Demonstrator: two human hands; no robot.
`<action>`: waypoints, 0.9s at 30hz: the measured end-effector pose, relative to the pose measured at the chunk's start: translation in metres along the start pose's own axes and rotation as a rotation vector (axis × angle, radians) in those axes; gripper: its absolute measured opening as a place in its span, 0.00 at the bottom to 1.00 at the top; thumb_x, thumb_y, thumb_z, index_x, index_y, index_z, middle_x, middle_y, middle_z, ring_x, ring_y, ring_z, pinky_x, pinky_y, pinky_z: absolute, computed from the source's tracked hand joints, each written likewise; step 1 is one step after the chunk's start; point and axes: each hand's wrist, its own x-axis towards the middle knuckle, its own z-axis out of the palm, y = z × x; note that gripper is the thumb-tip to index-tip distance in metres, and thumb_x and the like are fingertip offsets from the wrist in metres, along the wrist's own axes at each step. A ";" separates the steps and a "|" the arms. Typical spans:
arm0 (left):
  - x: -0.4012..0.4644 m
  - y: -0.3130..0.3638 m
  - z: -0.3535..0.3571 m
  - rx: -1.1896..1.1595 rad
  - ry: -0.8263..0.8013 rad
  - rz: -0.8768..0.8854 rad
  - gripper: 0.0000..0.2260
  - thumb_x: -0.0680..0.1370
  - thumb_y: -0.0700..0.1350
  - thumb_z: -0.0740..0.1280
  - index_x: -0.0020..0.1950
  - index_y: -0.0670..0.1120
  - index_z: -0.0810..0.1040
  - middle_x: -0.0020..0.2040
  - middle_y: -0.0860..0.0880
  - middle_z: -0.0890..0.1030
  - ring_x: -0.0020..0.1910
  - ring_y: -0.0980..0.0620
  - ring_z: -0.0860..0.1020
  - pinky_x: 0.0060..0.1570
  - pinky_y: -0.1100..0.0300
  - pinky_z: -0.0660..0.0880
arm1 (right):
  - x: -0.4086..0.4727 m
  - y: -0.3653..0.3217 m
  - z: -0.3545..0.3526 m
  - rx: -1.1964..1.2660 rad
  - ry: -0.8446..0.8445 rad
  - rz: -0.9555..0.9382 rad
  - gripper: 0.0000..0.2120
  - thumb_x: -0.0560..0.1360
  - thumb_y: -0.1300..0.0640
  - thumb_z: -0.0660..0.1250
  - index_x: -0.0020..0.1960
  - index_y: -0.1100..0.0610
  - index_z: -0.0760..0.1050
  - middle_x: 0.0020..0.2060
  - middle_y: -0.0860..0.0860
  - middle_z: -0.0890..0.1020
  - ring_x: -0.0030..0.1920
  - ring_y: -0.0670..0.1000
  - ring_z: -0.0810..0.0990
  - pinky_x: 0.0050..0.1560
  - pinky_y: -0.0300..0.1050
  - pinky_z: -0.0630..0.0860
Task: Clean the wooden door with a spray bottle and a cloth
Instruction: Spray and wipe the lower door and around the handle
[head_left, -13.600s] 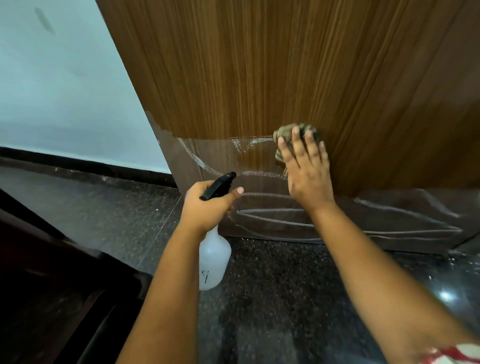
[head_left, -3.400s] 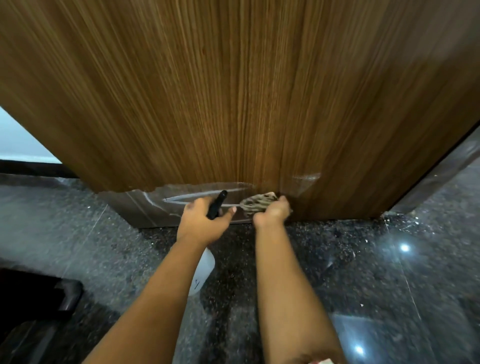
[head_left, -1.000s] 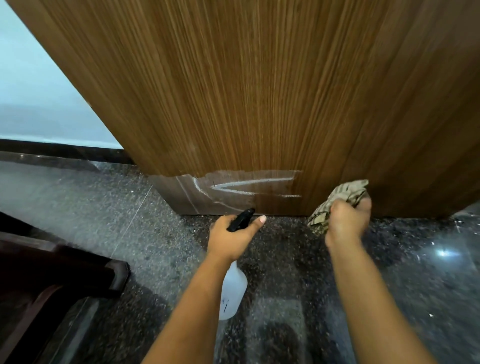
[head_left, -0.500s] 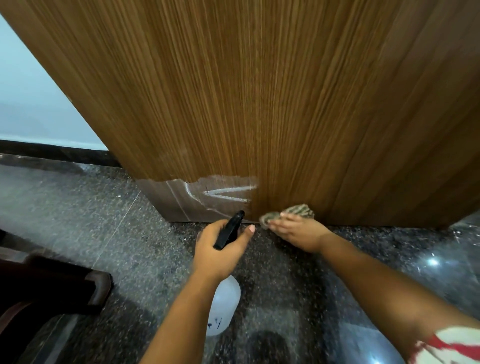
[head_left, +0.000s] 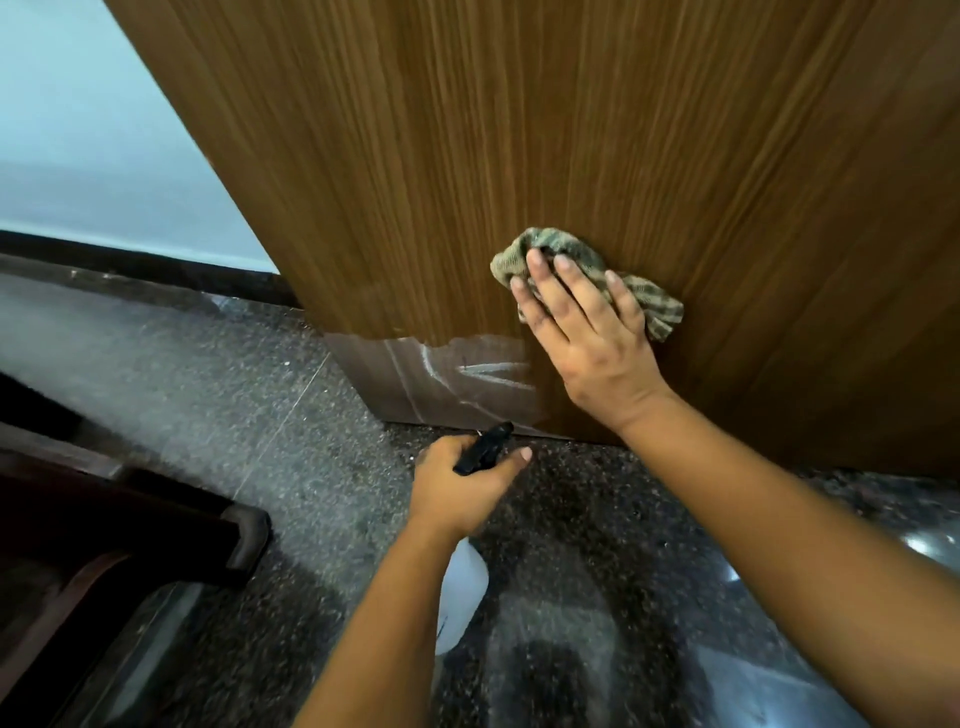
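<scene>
Wiping wooden door (head_left: 597, 130), low section: right hand (head_left: 587, 332) flat-fingered, pressing cloth (head_left: 654, 306) against panel, just above filmed bottom strip (head_left: 441, 384); left hand (head_left: 462, 488) grips spray bottle (head_left: 462, 592) below, nozzle toward door.

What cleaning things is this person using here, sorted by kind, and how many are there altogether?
Spray bottles: 1, the spray bottle with a black nozzle, gripped in the left hand.
Cloths: 1, the checked cloth pressed flat against the wooden door by the right hand.
Total: 2 cleaning things.
</scene>
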 end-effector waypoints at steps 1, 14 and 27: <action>0.001 -0.003 -0.001 0.030 0.012 -0.005 0.23 0.70 0.63 0.75 0.28 0.50 0.70 0.25 0.52 0.71 0.26 0.51 0.71 0.34 0.56 0.67 | -0.005 -0.003 0.001 0.009 -0.004 -0.011 0.25 0.81 0.53 0.61 0.77 0.53 0.63 0.75 0.51 0.61 0.75 0.50 0.62 0.69 0.51 0.63; 0.000 -0.021 -0.020 -0.116 0.102 0.116 0.15 0.77 0.52 0.74 0.31 0.58 0.77 0.25 0.57 0.73 0.26 0.58 0.71 0.34 0.58 0.68 | -0.085 -0.076 0.064 0.008 -0.684 -0.949 0.26 0.83 0.57 0.46 0.79 0.63 0.51 0.79 0.57 0.54 0.78 0.56 0.50 0.75 0.53 0.43; 0.014 -0.042 -0.050 -0.078 0.223 0.024 0.18 0.75 0.53 0.76 0.28 0.57 0.74 0.22 0.57 0.70 0.22 0.59 0.68 0.25 0.68 0.64 | 0.075 -0.062 0.023 0.039 0.096 -0.103 0.21 0.84 0.55 0.51 0.77 0.52 0.62 0.75 0.46 0.66 0.73 0.49 0.61 0.70 0.50 0.61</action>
